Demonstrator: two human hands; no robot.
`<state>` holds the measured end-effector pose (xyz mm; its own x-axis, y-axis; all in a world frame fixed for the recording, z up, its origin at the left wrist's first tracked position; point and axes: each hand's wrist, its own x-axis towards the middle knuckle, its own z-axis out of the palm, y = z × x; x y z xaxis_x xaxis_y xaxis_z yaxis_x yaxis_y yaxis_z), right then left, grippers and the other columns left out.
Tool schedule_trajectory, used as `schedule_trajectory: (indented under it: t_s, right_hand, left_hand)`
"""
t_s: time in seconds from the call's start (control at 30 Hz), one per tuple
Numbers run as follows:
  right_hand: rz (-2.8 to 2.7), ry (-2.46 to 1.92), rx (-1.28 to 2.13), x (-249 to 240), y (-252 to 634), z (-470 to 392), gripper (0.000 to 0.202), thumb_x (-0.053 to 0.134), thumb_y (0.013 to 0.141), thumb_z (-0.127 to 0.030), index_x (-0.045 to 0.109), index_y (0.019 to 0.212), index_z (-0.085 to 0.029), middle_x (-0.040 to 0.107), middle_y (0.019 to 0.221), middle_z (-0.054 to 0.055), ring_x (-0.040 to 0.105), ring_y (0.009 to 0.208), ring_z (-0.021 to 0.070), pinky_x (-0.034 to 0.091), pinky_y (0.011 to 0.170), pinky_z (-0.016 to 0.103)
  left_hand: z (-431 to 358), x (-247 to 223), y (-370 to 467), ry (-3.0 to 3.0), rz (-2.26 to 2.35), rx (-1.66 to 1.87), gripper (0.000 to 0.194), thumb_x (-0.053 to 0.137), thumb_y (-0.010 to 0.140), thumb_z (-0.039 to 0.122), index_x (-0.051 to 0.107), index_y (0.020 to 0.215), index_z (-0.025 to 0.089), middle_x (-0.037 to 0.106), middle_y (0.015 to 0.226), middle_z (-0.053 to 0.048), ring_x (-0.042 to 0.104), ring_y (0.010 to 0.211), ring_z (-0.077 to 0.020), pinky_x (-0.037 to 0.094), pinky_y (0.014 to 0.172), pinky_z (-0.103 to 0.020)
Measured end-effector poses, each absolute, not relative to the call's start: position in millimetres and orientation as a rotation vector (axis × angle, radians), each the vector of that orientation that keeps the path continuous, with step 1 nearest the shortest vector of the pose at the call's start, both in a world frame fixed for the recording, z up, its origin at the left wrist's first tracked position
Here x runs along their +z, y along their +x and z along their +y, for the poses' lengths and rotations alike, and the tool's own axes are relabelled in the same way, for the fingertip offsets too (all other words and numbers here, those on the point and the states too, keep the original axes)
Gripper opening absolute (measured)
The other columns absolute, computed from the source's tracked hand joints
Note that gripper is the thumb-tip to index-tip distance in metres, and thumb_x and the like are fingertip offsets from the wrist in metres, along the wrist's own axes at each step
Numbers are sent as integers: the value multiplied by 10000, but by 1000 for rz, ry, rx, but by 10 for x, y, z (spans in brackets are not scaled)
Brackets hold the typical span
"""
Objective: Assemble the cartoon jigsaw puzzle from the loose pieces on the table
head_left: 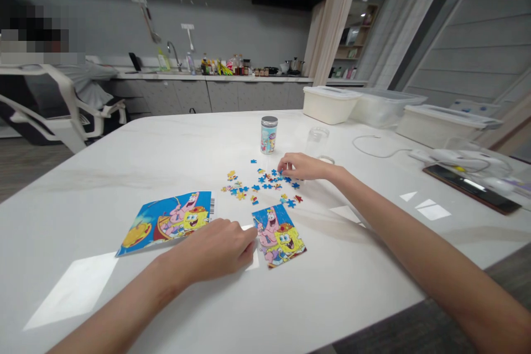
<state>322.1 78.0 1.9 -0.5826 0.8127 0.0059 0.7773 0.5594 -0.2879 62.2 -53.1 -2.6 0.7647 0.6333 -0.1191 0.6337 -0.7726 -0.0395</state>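
A partly assembled jigsaw puzzle (pixel 277 237), showing a pink starfish and a yellow sponge character, lies flat on the white table. My left hand (pixel 226 249) rests at its left edge with the fingers curled in; whatever they may hold is hidden. Beyond the puzzle, loose jigsaw pieces (pixel 267 179), mostly blue and yellow, are scattered. My right hand (pixel 302 167) reaches into their right side, fingertips bent down and closed on a blue puzzle piece (pixel 281 175). Left of my left hand lies a creased picture sheet (pixel 170 218) with the same cartoon, partly covered by that hand.
A small printed canister (pixel 269 135) with a grey lid stands behind the pieces, beside a clear container (pixel 318 135). Plastic bins (pixel 331 105), a white cable (pixel 373 149) and a dark flat device (pixel 468 188) occupy the right side. A person (pixel 89 83) sits at far left.
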Motion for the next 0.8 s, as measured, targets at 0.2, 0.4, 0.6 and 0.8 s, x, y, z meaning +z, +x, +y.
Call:
schedule_trajectory:
  t_s: [0.2,0.4,0.6,0.8]
  right_hand:
    - [-2790,-1221,864,125,3268,708,158,595,761,-263,687,828,-153,685,772,36,583,676,137,427,637,242]
    - [-2826,-1226,1178,166,3377,690,267,711,677,-347,681,868,-163,634,700,-5,517,621,111,380,576,228]
    - [-2875,-1288,1175,215,3330,633,251,746,630,-331,678,801,-161,534,645,-37,433,588,94,339,552,232]
    - [-2915,-1431,1068,243,3297,597,199,717,642,-301,669,768,-154,610,705,-2,522,644,123,386,590,240]
  left_hand:
    - [-534,-5,633,2947,1064,-258,258,335,902,235,538,748,191,534,537,-16,449,451,-128,159,449,-293]
    - [-528,-15,632,2958,1055,-299,251,330,903,233,540,772,194,571,562,-31,477,474,-138,154,456,-291]
    - [-525,-19,627,2995,1043,-298,271,318,909,231,554,780,198,577,561,-36,504,485,-157,180,457,-287]
    - [-529,-10,630,2978,1053,-287,252,339,899,223,550,763,195,574,558,-33,508,476,-154,208,450,-287]
